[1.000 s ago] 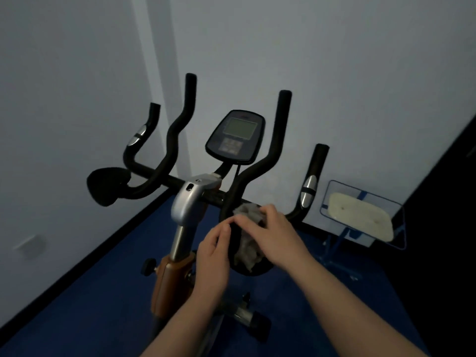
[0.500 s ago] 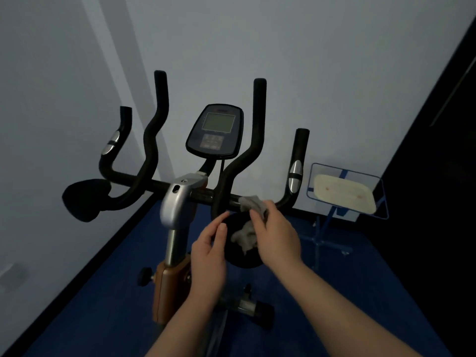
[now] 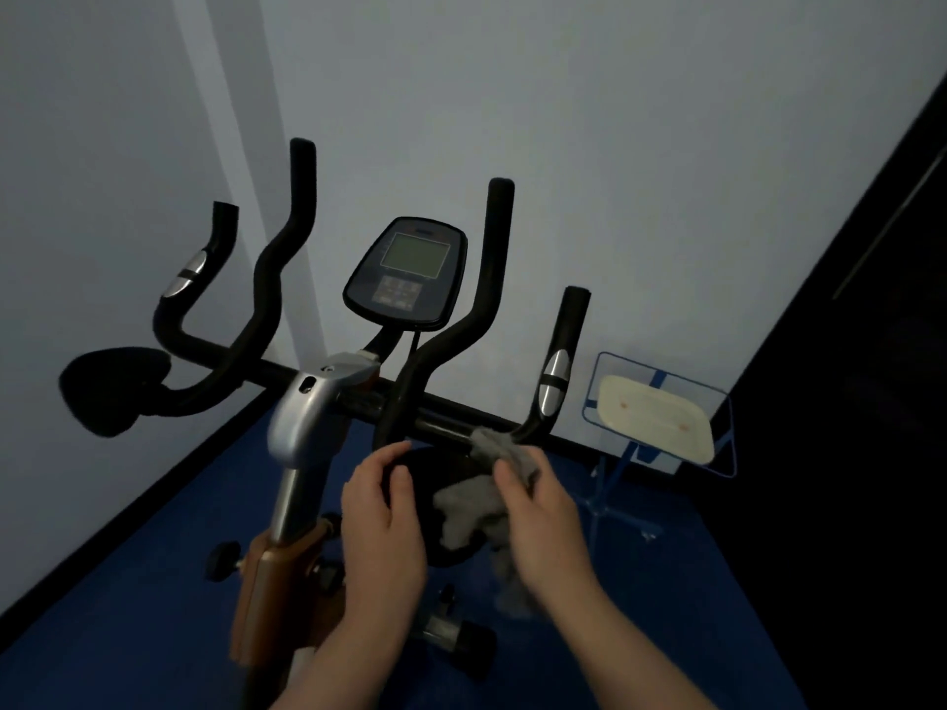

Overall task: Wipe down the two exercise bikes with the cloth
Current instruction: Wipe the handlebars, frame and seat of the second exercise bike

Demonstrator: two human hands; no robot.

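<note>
One exercise bike [image 3: 307, 417] stands in front of me with black handlebars, a grey stem and a console [image 3: 407, 271]. Its right elbow pad [image 3: 420, 504] is round and black, just below the crossbar. My left hand [image 3: 382, 525] grips the pad's left edge, thumb on its rim. My right hand [image 3: 546, 525] holds a crumpled grey cloth [image 3: 474, 504] against the pad's right side; the cloth's top reaches the crossbar and a tail hangs below my hand. A second bike is not in view.
The left elbow pad [image 3: 110, 389] juts out at the far left. A blue wire stand with a pale tray [image 3: 658, 420] sits at the right by the wall. Blue floor [image 3: 128, 622] lies below, grey walls behind, and a dark panel [image 3: 871, 402] on the right.
The view shifted as my head moved. My right hand has dragged the cloth down and right over the pad, and a tail now hangs below. My left hand stays on the pad's left edge.
</note>
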